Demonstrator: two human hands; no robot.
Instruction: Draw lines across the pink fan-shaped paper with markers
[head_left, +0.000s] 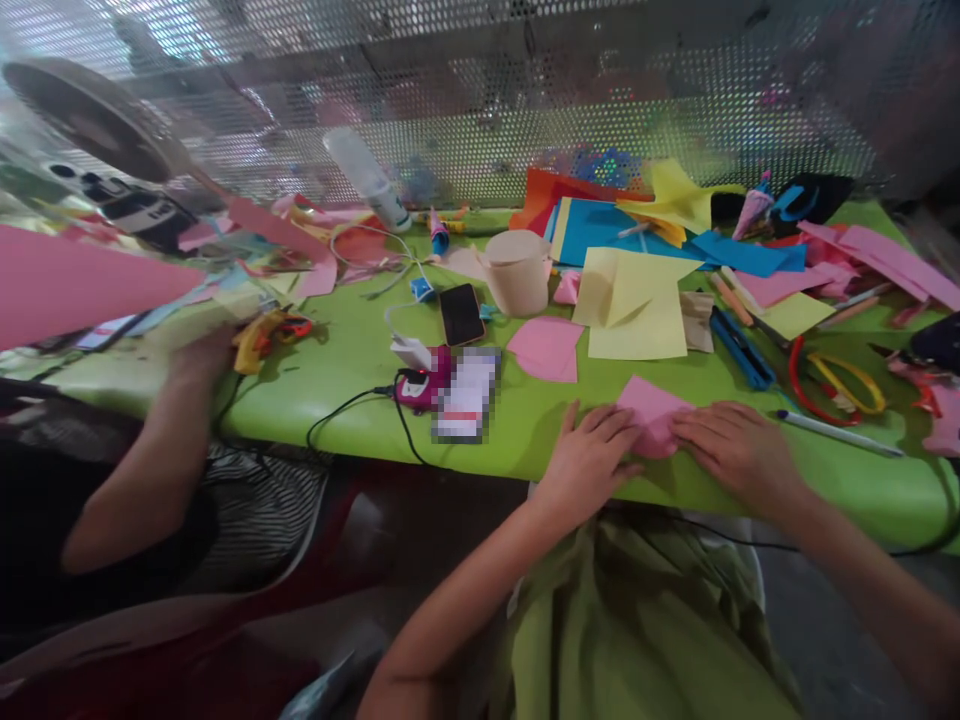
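A small pink sheet of paper [654, 408], rounded along its lower edge, lies on the green table near its front edge. My left hand [589, 458] has its fingertips on the left side of this sheet, thumb low and little finger spread away. From the other side, my right hand [731, 448] holds the sheet's right edge under closely set fingers, with its thumb hidden. Just behind, to the left, rests another pink paper piece [546, 348] with a rounded end. Pale yellow sheets [634, 310] lie beyond my hands.
Right of my hands are a pen [840, 434], red-and-yellow-handled scissors [823, 385] and a blue cutter [742, 350]. Leftward sit a phone [466, 400], a magenta power strip [424, 390] with cables, and a beige paper roll [517, 275]. A co-worker's arm [161, 440] reaches in near a yellow glue gun [259, 340].
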